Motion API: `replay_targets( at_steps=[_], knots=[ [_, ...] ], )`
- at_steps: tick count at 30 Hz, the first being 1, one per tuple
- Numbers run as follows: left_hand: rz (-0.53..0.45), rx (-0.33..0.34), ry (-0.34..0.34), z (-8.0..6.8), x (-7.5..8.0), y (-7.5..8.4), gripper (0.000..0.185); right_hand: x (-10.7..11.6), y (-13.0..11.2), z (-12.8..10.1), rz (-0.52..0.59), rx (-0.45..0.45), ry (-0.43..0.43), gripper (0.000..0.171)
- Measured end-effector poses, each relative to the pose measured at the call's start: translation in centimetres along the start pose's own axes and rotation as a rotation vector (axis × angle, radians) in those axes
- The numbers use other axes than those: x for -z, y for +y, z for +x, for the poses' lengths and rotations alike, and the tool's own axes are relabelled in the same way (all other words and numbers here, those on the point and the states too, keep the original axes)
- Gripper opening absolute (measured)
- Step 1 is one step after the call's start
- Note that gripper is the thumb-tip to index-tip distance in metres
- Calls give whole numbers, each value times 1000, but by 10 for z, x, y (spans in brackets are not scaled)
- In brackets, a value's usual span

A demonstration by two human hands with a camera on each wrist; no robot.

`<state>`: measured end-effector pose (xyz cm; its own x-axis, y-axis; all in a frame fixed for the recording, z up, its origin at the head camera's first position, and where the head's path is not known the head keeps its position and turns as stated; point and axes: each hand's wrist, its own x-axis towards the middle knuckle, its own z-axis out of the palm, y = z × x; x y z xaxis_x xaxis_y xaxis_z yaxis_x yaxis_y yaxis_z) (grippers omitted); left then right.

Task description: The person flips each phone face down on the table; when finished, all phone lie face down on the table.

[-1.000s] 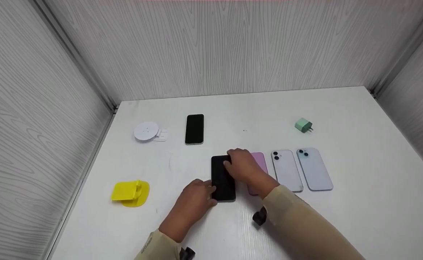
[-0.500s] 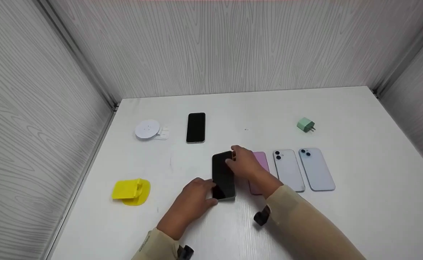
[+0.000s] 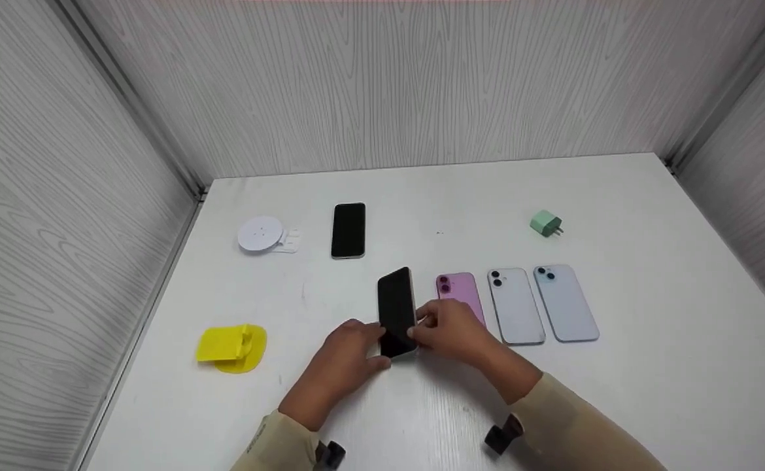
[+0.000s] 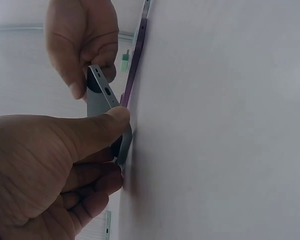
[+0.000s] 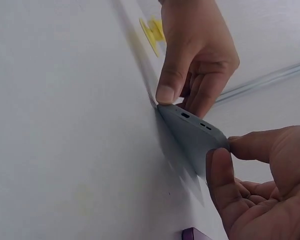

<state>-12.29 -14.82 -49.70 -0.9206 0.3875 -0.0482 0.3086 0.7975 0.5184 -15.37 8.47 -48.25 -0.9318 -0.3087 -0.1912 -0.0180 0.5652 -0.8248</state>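
In the head view a black-screened smartphone is tilted, its right long edge raised off the white table. My left hand pinches its lower left corner, thumb at the bottom edge and fingers along the left side. On the raised right edge, my right hand grips with thumb and fingers. The right wrist view shows the phone's grey back facing the table, its charging port end toward the camera. Partly behind my right hand lies a pink phone, camera side up.
Right of the pink phone lie a white phone and a pale blue phone. Another black-screened phone lies farther back. A white round charger and a yellow stand are at left; a green plug adapter is at back right.
The phone has gone from lying flat to tilted, its right edge lifted. My right hand has slid down that edge toward me, uncovering the pink phone's cameras. My left hand stays at the corner.
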Motion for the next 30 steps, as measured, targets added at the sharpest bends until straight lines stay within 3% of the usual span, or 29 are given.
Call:
replay_targets(
  at_steps=[6, 11, 14, 18, 21, 24, 30],
  knots=[
    [-5, -19, 5, 2, -2, -2, 50, -4, 4, -17, 47, 43, -63, 10],
    [-39, -37, -20, 5, 2, 1, 48, -8, 0, -25, 4, 81, 11, 7],
    [-78, -24, -26, 18, 6, 4, 50, -11, -3, -29, -86, 112, 108, 7],
    [-148, 69, -36, 46, 14, 7, 63, -17, -8, -35, -193, 133, 216, 7],
    [-218, 133, -55, 66, 23, 7, 72, -23, -13, -39, -254, 161, 241, 7],
    [-263, 155, -64, 79, 30, 4, 76, -28, -16, -41, -310, 201, 248, 9],
    [-277, 140, -66, 86, 40, 2, 75, -33, -18, -42, -347, 233, 244, 17]
  ],
)
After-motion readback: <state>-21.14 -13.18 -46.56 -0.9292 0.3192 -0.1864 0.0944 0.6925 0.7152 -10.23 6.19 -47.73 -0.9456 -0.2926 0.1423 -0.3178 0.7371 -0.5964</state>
